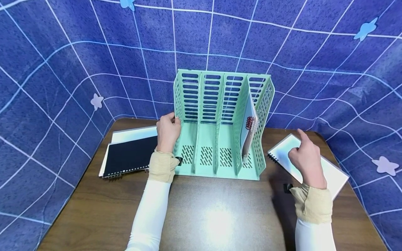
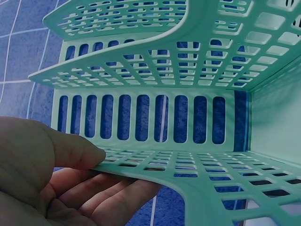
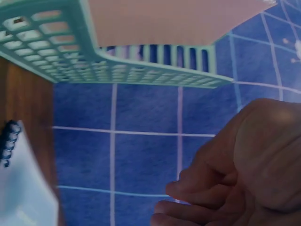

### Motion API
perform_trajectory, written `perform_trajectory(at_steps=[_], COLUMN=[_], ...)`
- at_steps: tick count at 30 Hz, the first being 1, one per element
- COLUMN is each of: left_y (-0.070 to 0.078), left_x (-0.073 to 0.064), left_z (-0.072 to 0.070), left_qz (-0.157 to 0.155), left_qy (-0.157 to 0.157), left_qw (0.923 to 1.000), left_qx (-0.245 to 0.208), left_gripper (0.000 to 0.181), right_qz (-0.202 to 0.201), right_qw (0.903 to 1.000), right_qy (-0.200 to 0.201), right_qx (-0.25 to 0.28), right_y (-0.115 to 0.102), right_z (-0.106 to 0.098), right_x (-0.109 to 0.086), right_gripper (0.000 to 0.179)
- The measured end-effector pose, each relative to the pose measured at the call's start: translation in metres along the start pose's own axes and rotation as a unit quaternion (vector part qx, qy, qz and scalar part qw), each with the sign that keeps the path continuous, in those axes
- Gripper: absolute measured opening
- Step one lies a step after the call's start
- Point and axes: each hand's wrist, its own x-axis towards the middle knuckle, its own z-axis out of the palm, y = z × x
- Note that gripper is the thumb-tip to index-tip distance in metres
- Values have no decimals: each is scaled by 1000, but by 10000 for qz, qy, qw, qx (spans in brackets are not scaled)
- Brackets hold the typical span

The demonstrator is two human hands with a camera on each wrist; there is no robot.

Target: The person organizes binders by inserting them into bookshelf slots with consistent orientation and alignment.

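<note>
Backdrop: blue cloth (image 1: 157, 35) with pale grid lines, soft and creased, hung behind and to both sides of your brown wood-grain surface (image 1: 251, 205), which is glossy enough to throw glare near you.

Main relation: the pale-green perforated plastic file rack (image 1: 206, 137) stands upright at the far middle of the surface, between your hands. Its long axis runs left to right; its four compartments open toward you. Your left hand is the nearer, in contact with the rack's left side wall; your right hand is well apart, off the rack's right side.

Rack detail: thin walls, curved front edges, rows of long slots in the back, slanted cut-outs in the floor, a close lattice in the sides.

On your right, a white ring-bound notebook (image 1: 333, 174) lies flat beneath your right hand, its long axis slanting from far left to near right. On your left, a matt black-covered notebook (image 1: 132, 155) overlaps a pale notebook (image 1: 135, 134). In the rightmost compartment, a pale-blue notebook (image 1: 246, 129) leans upright among other stationery; exact count unclear.

Hands: your left hand (image 1: 168, 132) pinches the wall edge, thumb to the inside, fingers outside. Your right hand (image 1: 306, 158) holds nothing, index extended, the other fingers loosely bent; no contact visible.

Smallest: a glossy red coil (image 1: 249, 122) on the upright notebook; a black coil (image 1: 272, 157) on the right-hand one.
</note>
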Motion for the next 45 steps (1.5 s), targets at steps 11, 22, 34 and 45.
perform_trajectory(at_steps=[11,22,34,45], left_y=[0,0,-3,-3], left_x=[0,3,1,1], left_z=[-1,0,1,2], left_qz=[-54,9,-36,81], left_qy=[-26,7,16,95], left_qw=[10000,10000,10000,9999], left_qx=[-24,-4,48,-45], left_gripper=[21,22,22,28], right_qz=[255,581,472,762], right_qw=[9890,9577,9529,9646], right_qy=[-1399,-2603,-2795,-2218], right_qx=[-409,-1084,-1077,-1203], right_y=[30,38,48,52], right_z=[29,42,63,71], right_x=[13,13,14,14], right_gripper=[70,97,92,62])
